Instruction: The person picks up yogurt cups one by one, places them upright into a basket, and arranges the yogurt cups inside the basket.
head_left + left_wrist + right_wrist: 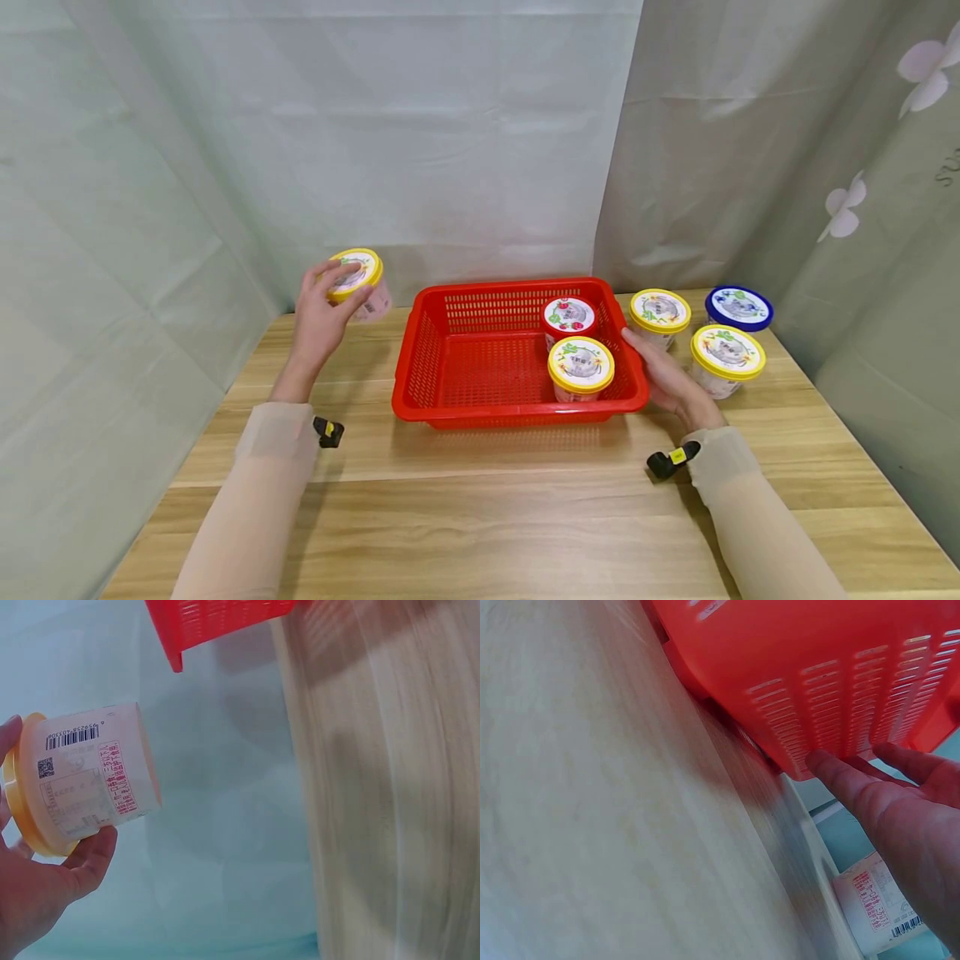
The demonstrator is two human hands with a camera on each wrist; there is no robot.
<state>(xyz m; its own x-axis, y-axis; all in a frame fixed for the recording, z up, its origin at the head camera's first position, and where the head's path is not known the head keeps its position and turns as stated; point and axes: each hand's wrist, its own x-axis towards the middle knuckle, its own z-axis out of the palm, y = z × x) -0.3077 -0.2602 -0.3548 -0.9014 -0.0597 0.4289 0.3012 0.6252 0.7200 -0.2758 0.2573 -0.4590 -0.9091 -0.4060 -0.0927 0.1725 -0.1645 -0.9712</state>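
Note:
In the head view my left hand (322, 312) holds a paper tub with a yellow lid (356, 275) in the air, left of the red basket (517, 412). Fingers and thumb span the lid's rim; the left wrist view shows the tub's pale side (90, 769) with a barcode, tipped sideways in that picture. My right hand (663, 375) is at the basket's right end. Its fairly straight fingers (855, 787) touch the slotted outer wall (817, 697) below the rim. Inside the basket, at its right, stand a red-lidded tub (568, 315) and a yellow-lidded tub (581, 364).
Right of the basket are two yellow-lidded tubs, one behind (660, 310) and one in front (727, 352), plus a blue-lidded tub (739, 308). All stand on the wooden table (480, 517). Pale curtains (450, 150) hang behind and at both sides.

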